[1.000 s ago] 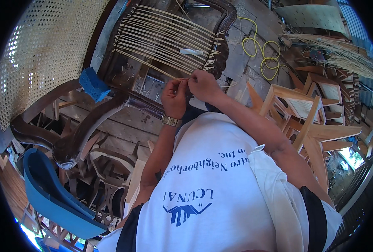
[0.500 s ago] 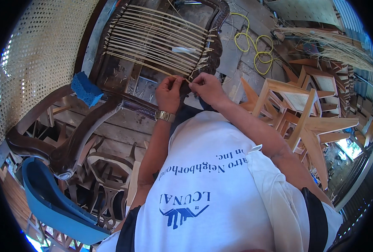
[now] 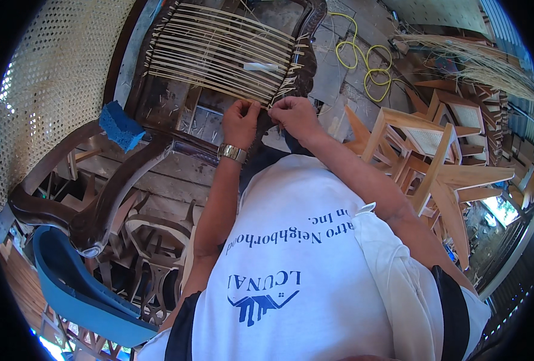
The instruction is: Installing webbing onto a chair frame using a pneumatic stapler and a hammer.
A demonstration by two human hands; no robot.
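Note:
Pale cane strands [image 3: 219,48] run side by side across the seat opening of a dark carved wooden chair frame [image 3: 301,78]. Their loose ends stick up along the right rail. At the near right part of the seat, my left hand [image 3: 241,122], with a metal watch on its wrist, pinches a cane strand between thumb and fingers. Close beside it, my right hand [image 3: 295,119] is closed in a pinch at the rail, by the end of that strand. The fingertips hide just how the cane sits there. A small white strip [image 3: 259,67] lies on the strands.
A blue sponge [image 3: 121,126] rests on the chair's armrest at left, near a woven cane panel [image 3: 56,78]. Light wooden chair frames [image 3: 426,162] are piled at right. A yellow cord [image 3: 375,75] loops over the floor. Blue curved seats [image 3: 80,295] stand at lower left.
Both hands have shifted slightly up, away from my body, along the near end of the rail. Their pinches stay closed, and the view has moved a little.

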